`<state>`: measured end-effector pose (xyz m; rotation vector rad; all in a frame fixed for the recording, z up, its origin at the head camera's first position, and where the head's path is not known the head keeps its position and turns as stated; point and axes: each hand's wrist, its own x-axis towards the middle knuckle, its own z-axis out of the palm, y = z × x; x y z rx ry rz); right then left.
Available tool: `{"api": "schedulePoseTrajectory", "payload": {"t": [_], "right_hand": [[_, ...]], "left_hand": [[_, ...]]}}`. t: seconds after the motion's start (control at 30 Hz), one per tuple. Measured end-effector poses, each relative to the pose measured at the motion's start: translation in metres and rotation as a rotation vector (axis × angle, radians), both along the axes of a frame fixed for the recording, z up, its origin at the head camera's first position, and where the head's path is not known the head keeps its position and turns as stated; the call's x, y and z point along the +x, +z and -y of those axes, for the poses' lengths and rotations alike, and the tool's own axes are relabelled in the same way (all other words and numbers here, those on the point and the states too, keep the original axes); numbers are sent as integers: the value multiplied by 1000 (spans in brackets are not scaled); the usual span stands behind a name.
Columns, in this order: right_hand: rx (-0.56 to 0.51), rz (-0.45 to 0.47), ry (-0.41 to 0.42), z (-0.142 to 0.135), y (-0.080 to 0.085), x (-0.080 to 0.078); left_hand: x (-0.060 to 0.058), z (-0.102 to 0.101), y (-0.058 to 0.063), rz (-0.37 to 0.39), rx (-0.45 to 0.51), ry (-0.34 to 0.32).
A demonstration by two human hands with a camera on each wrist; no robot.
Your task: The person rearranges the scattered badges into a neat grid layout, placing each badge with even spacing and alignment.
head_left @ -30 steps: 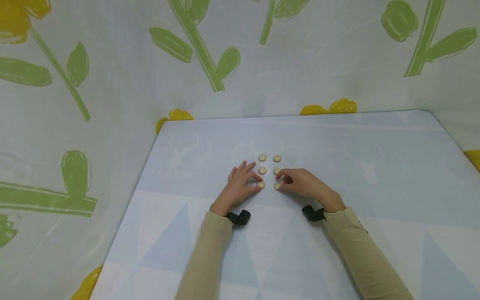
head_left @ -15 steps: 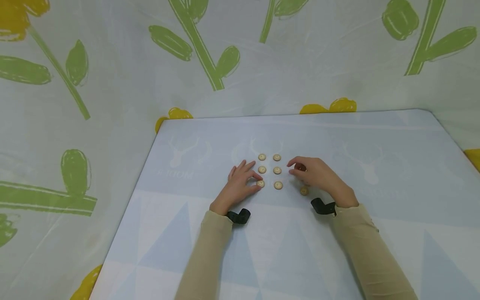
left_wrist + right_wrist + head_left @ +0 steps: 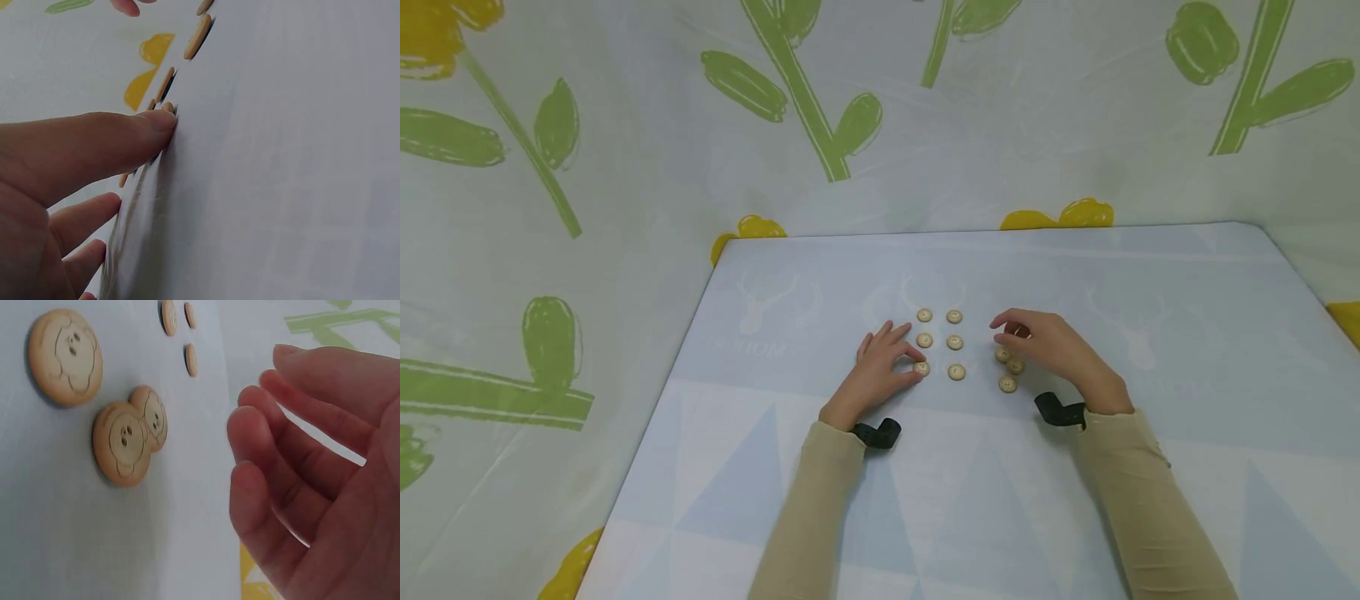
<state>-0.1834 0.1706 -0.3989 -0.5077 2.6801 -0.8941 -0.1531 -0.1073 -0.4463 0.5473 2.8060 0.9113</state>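
Note:
My left hand (image 3: 880, 367) pinches a round wooden button (image 3: 922, 368) between thumb and index finger, at the near end of the left column. In the left wrist view the thumb covers most of that button (image 3: 167, 107). Buttons lie in two columns of three, the near right one (image 3: 957, 372) beside the pinched one. My right hand (image 3: 1048, 346) hovers with bent, relaxed fingers and nothing between them. Beneath its fingertips are three loose buttons (image 3: 1008, 384). The right wrist view shows two overlapping, the front one (image 3: 122, 444) engraved with an animal outline and pierced by two holes.
A pale blue and white patterned cloth covers the table (image 3: 970, 483). Behind it hangs a white curtain (image 3: 925, 167) with green and yellow plant prints. A black camera mount (image 3: 880, 433) sits on the left wrist, another (image 3: 1060, 410) on the right.
My right hand has let go of the near right button and moved right, away from the columns. The loose buttons it covered now show. My left hand has stayed in place.

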Motion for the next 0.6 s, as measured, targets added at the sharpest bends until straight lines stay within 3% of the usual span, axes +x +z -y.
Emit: {"api": "schedulePoseTrajectory", "payload": {"t": [0.6], "right_hand": [[52,129,-8,-9,-8,-3]], "left_hand": [[1,-1,2,0,20,1]]}}
